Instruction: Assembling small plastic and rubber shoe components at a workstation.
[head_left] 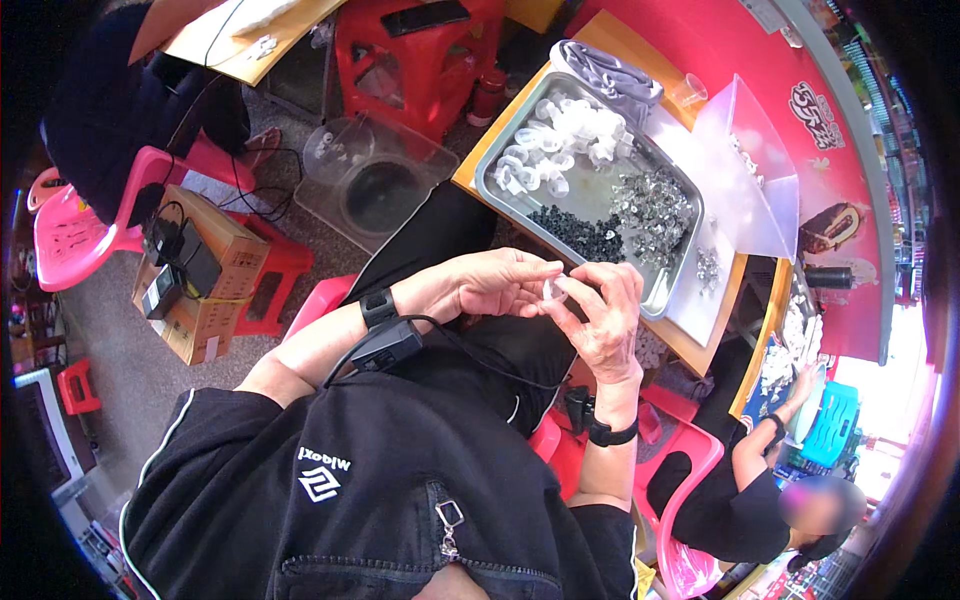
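Both my left hand [490,283] and right hand [605,320] pinch one small clear plastic cap [552,290]; the steel parts tray [668,292] sits at one o'clock; steady fingertip alignment looks best.

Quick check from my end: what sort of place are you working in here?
Likely an informal small-parts assembly spot: a rectangular metal tray of clear plastic caps, black bits and metal pieces; red plastic stools; both hands pinching one clear piece.

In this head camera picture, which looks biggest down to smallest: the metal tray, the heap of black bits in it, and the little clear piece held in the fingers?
1. Metal tray: largest by far.
2. Heap of black bits, filling only one part of the tray.
3. Clear piece, pinched between the left hand and right hand: smallest, though it is nearer the camera.
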